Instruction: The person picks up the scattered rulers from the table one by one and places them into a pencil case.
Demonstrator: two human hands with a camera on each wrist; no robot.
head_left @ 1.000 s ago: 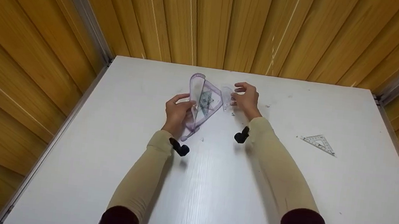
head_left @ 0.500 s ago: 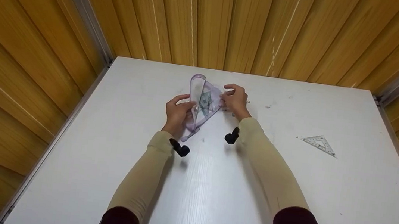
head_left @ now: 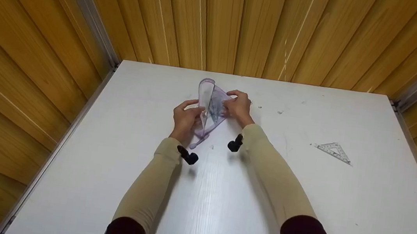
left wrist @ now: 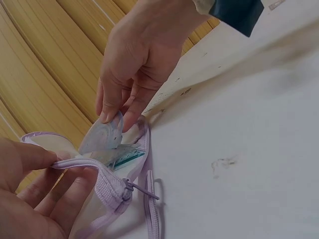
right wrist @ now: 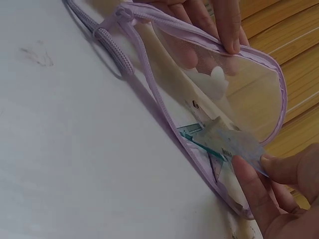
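My left hand (head_left: 185, 120) pinches the open edge of a lilac-trimmed mesh zip pouch (head_left: 205, 93), its thumb on the zipper border. At the pouch's mouth, my right hand (head_left: 238, 106) holds a clear plastic protractor (left wrist: 99, 137) between thumb and fingers. In the right wrist view the lower part of the protractor (right wrist: 239, 144) lies within the pouch opening. Teal-marked clear drawing pieces (right wrist: 197, 139) are inside the pouch; how many is hard to tell. A lilac pull strap (head_left: 199, 141) hangs from the zipper end.
A clear triangular set square (head_left: 334, 151) lies on the white table (head_left: 354, 212) to the right. Small dark marks (head_left: 280, 112) dot the surface beyond my right hand. Wood-patterned walls (head_left: 223, 24) rise at the back and sides.
My right hand has moved left with the protractor, from beside the pouch to its mouth, and the protractor now partly sits in the opening. The left hand and pouch have barely moved.
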